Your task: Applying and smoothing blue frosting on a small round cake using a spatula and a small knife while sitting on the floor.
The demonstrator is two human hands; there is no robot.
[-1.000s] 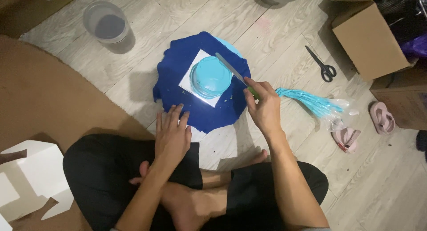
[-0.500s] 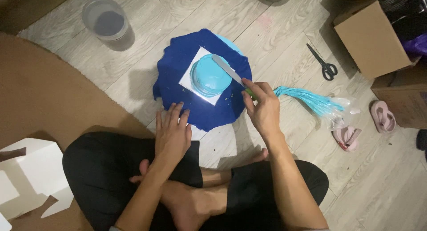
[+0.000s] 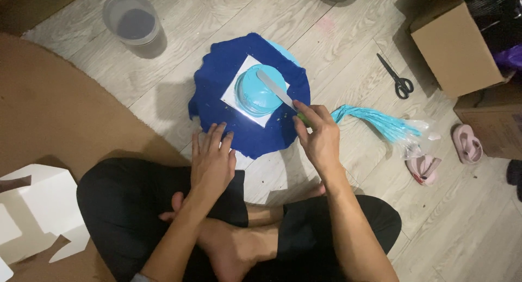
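round mat (image 3: 217,81): deep blue
square card (image 3: 231,94): white
bowl-shaped piece (image 3: 260,92): light blue
spatula blade (image 3: 274,89): silver-grey
spatula handle (image 3: 302,119): green
tassel bundle (image 3: 375,121): sky blue
scissors (image 3: 397,78): black
slippers (image 3: 467,143): pale pink
floor (image 3: 179,37): pale grey wood grain
rug (image 3: 60,124): brown
box (image 3: 454,45): brown cardboard

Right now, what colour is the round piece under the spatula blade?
Light blue round piece, on a white square; head view.
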